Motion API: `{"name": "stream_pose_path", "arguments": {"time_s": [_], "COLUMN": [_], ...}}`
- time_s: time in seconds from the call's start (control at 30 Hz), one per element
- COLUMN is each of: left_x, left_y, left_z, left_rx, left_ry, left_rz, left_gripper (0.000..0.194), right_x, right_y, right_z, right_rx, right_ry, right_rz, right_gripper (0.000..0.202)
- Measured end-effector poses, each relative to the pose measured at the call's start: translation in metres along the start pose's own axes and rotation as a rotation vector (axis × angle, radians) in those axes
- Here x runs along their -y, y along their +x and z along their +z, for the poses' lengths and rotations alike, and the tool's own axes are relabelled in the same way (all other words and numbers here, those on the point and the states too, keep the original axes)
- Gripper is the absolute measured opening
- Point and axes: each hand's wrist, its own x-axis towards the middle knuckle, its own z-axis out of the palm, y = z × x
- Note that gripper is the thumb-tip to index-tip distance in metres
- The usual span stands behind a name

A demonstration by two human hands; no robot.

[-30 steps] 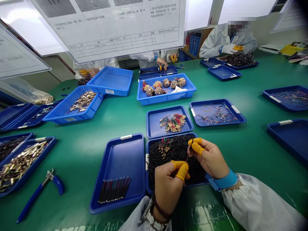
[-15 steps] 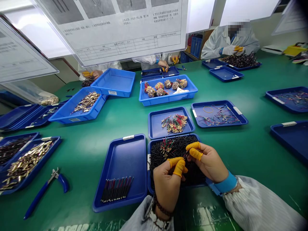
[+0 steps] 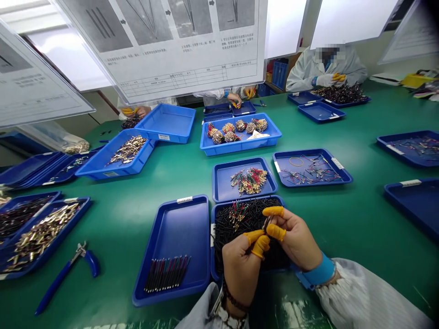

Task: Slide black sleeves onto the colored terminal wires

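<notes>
My left hand [image 3: 242,262] is closed in a pinch, with yellow finger cots on the fingers. Close by, my right hand [image 3: 297,236], also in yellow cots, has its fingertips on a thin dark piece like a black sleeve [image 3: 266,223]. The left fingertips meet its lower end; fingers hide most of it. Both hands are over a blue tray [image 3: 213,256] full of short black sleeves [image 3: 224,224]. A small bunch of coloured wires with gold tips [image 3: 238,213] lies on the sleeves. In the left tray [image 3: 181,224], black-sleeved wires [image 3: 167,274] lie in a row.
Behind are a tray of gold-tipped wires [image 3: 249,179] and a tray of loose wires [image 3: 310,171]. Blue-handled cutters [image 3: 68,269] lie left, near a tray of brass-coloured parts [image 3: 44,233]. Across the table, a person in white [image 3: 325,73] works. Hanging sheets [image 3: 185,55] cover the upper view.
The view has tilted up slightly, so things sit a little lower. My right index finger and thumb have shifted around the dark piece, and the gap between them is wider.
</notes>
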Motion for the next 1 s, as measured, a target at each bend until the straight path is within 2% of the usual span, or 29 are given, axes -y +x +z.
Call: {"name": "stream_pose_path", "arguments": {"time_s": [0.2, 0.3, 0.43, 0.57, 0.77, 1.0], "left_x": [-0.001, 0.000, 0.010, 0.021, 0.010, 0.001], "left_y": [0.000, 0.000, -0.002, -0.004, -0.002, -0.001], "left_z": [-0.002, -0.003, 0.001, 0.007, 0.000, -0.001], "left_rx": [-0.034, -0.053, -0.046, -0.106, -0.059, 0.006], "left_ry": [0.099, 0.119, 0.140, 0.140, 0.149, 0.135], "left_rz": [0.171, 0.242, 0.272, 0.342, 0.268, 0.231], "left_gripper": [0.011, 0.014, 0.018, 0.023, 0.020, 0.014], "right_x": [-0.003, -0.002, -0.003, 0.002, 0.011, 0.009], "right_y": [0.000, -0.001, -0.001, -0.002, -0.006, -0.009], "right_z": [0.007, 0.013, 0.017, 0.020, 0.021, 0.014], "right_rx": [-0.003, -0.020, -0.013, 0.056, 0.165, 0.128], "right_ry": [0.056, 0.132, 0.207, 0.229, 0.227, 0.141], "right_rz": [0.017, 0.055, 0.089, 0.103, 0.114, 0.084], "right_gripper": [0.025, 0.029, 0.030, 0.029, 0.026, 0.021]}}
